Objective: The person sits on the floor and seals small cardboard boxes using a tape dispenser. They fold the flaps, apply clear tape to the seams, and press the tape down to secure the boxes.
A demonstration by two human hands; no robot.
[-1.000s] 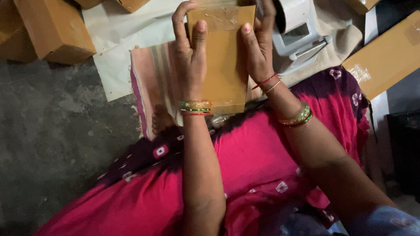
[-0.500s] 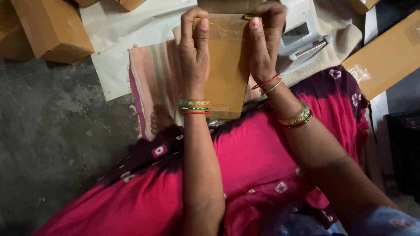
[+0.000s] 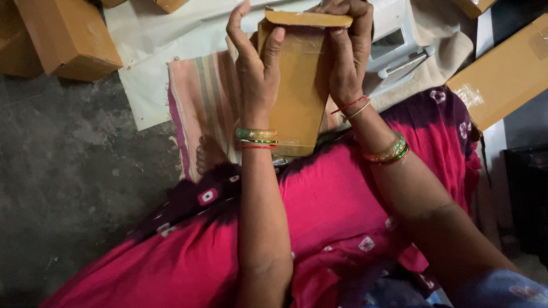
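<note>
Here we hold a tall brown box (image 3: 297, 85) upright over our lap, its lower end resting near the pink cloth (image 3: 342, 228) across our knees. Our left hand (image 3: 257, 74) grips the box's left side — the palm lies against the face, the thumb lifts free above, and one finger curls over the upper corner. Our right hand (image 3: 345, 51) closes around the right edge near the top, fingers bent over the flap (image 3: 308, 18), which is folded flat across the opening. Both hands are clamped on the box, not spread.

Clear tape shines along the box's front. Green and red bangles (image 3: 257, 138) ring the left wrist; a second set (image 3: 391, 153) sits on the right forearm, with thin red threads higher up.

Behind the box lies a striped cloth (image 3: 200, 102) on a pale sheet (image 3: 148, 63), spread on the grey floor (image 3: 68, 171). A white device (image 3: 394, 45) shows just right of our right hand — what it is we cannot tell. More brown boxes lie about: one at upper left (image 3: 68, 37), one at right (image 3: 502, 74).
</note>
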